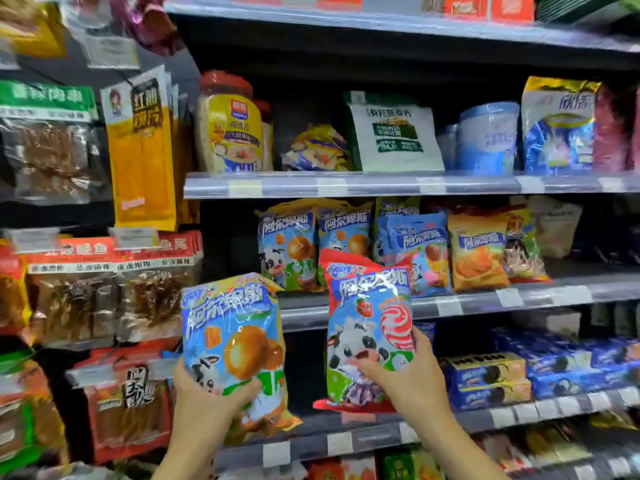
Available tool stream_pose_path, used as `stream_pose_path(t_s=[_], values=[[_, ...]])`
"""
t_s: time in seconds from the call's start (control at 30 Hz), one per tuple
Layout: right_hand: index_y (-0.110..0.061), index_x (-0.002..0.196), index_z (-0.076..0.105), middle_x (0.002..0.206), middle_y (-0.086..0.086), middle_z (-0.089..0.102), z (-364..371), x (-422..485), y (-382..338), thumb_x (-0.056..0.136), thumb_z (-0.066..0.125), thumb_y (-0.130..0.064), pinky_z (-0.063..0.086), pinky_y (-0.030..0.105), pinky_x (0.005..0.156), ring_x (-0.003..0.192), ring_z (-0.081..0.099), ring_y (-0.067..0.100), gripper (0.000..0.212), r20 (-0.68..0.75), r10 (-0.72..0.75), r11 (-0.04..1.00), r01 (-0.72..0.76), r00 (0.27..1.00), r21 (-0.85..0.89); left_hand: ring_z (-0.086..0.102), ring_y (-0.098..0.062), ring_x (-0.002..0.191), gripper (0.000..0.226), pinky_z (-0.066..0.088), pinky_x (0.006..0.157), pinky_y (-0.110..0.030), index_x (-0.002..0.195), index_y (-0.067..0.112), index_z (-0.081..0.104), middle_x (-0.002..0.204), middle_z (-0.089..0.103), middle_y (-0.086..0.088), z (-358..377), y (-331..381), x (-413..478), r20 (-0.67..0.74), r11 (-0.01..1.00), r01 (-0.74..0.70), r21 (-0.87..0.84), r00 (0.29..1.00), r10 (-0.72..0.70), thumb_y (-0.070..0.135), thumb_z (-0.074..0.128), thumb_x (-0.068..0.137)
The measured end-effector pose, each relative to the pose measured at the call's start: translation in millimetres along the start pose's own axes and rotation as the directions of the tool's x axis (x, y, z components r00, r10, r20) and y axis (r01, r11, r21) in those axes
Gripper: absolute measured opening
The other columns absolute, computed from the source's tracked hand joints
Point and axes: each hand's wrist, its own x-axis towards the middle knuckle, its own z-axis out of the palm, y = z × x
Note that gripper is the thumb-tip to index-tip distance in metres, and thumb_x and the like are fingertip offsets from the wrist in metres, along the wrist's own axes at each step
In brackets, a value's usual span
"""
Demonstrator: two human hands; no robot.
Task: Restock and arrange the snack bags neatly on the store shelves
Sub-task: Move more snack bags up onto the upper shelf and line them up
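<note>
My left hand grips the lower part of a blue and yellow candy bag with a cow and orange lollipops on it. My right hand holds a red-edged candy bag with a cow, a strawberry and a pink swirl lollipop. Both bags are upright in front of the middle shelf. On that shelf stand matching blue candy bags, a pink-toned bag and an orange bag. To the left of these bags the shelf shows a dark gap.
Above is a shelf with a yellow jar, a white and green pouch and blue packs. Below, blue cookie boxes fill the right. Hanging packs of dried snacks cover the rack at the left.
</note>
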Motion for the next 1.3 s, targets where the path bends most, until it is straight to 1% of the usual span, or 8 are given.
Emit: stream_pose_path(t_s=[0.1, 0.2, 0.43, 0.73, 0.9, 1.0, 1.13, 1.3], values=[[-0.023, 0.131, 0.044, 0.1, -0.019, 0.06, 11, 32, -13, 0.058, 0.092, -0.033, 0.045, 0.015, 0.065, 0.086, 0.058, -0.005, 0.088, 0.012, -0.017, 1.0, 0.017, 1.0, 0.024, 0.063, -0.018, 0.098, 0.102, 0.048, 0.093, -0.045, 0.136, 0.017, 0.035, 0.118, 0.061, -0.004, 3, 7, 26, 0.023, 1.0, -0.019, -0.016, 1.0, 0.02, -0.001, 0.093, 0.054], [-0.024, 0.128, 0.044, 0.102, -0.017, 0.061, 25, 64, -23, 0.064, 0.09, -0.03, 0.042, 0.011, 0.061, 0.083, 0.056, -0.008, 0.079, 0.022, -0.04, 0.998, 0.04, 0.999, 0.039, 0.062, -0.016, 0.098, 0.112, 0.049, 0.092, -0.045, 0.137, 0.022, 0.03, 0.113, 0.061, 0.004, 7, 12, 51, 0.039, 0.999, -0.045, -0.001, 0.998, 0.045, 0.007, 0.096, 0.049], [-0.017, 0.145, 0.034, 0.125, -0.002, 0.057, 60, 145, -42, 0.069, 0.087, -0.031, 0.048, 0.037, 0.094, 0.101, 0.056, 0.016, 0.094, -0.008, -0.081, 0.997, 0.081, 0.997, 0.018, 0.063, -0.015, 0.098, 0.102, 0.05, 0.073, -0.034, 0.138, 0.022, 0.029, 0.112, 0.06, 0.006, 15, 19, 104, 0.079, 0.995, -0.096, -0.019, 0.992, 0.097, 0.003, 0.091, 0.059], [-0.013, 0.144, 0.034, 0.132, 0.006, 0.057, 80, 209, -34, 0.069, 0.088, -0.025, 0.044, 0.032, 0.092, 0.104, 0.054, 0.017, 0.094, -0.007, -0.129, 0.992, 0.129, 0.992, 0.004, 0.064, -0.012, 0.1, 0.103, 0.049, 0.067, -0.023, 0.138, 0.026, 0.028, 0.119, 0.059, 0.004, 30, 20, 138, 0.084, 0.991, -0.133, 0.004, 0.988, 0.132, 0.006, 0.091, 0.059], [-0.014, 0.148, 0.026, 0.135, 0.004, 0.05, 79, 219, -18, 0.073, 0.085, -0.021, 0.038, 0.028, 0.092, 0.109, 0.047, 0.012, 0.095, 0.031, -0.191, 0.982, 0.19, 0.981, 0.018, 0.063, -0.012, 0.103, 0.101, 0.051, 0.073, -0.027, 0.136, 0.025, 0.028, 0.117, 0.06, 0.006, 45, 25, 148, 0.032, 0.987, -0.155, 0.039, 0.988, 0.154, 0.006, 0.091, 0.06], [-0.016, 0.148, 0.024, 0.129, 0.0, 0.05, 77, 219, -7, 0.072, 0.085, -0.023, 0.039, 0.026, 0.09, 0.106, 0.048, 0.011, 0.097, 0.06, -0.213, 0.977, 0.214, 0.975, -0.003, 0.063, -0.011, 0.103, 0.101, 0.051, 0.08, -0.032, 0.137, 0.025, 0.028, 0.116, 0.06, 0.009, 54, 27, 154, 0.009, 0.985, -0.163, 0.051, 0.987, 0.163, 0.006, 0.09, 0.06], [-0.017, 0.148, 0.026, 0.134, 0.0, 0.051, 77, 217, 9, 0.068, 0.086, -0.036, 0.041, 0.026, 0.091, 0.111, 0.051, 0.012, 0.102, 0.063, -0.226, 0.97, 0.231, 0.972, -0.074, 0.06, -0.005, 0.096, 0.096, 0.049, 0.076, -0.03, 0.132, 0.024, 0.026, 0.109, 0.056, 0.013, 69, 30, 163, -0.017, 0.982, -0.174, 0.074, 0.984, 0.175, 0.003, 0.088, 0.062], [-0.019, 0.149, 0.024, 0.139, 0.003, 0.046, 76, 220, 18, 0.063, 0.084, -0.05, 0.046, 0.039, 0.101, 0.126, 0.049, 0.023, 0.109, 0.073, -0.233, 0.962, 0.24, 0.97, -0.128, 0.057, -0.002, 0.096, 0.097, 0.049, 0.077, -0.026, 0.135, 0.022, 0.024, 0.109, 0.053, 0.015, 89, 30, 177, -0.01, 0.973, -0.202, 0.112, 0.979, 0.204, 0.005, 0.088, 0.064]])
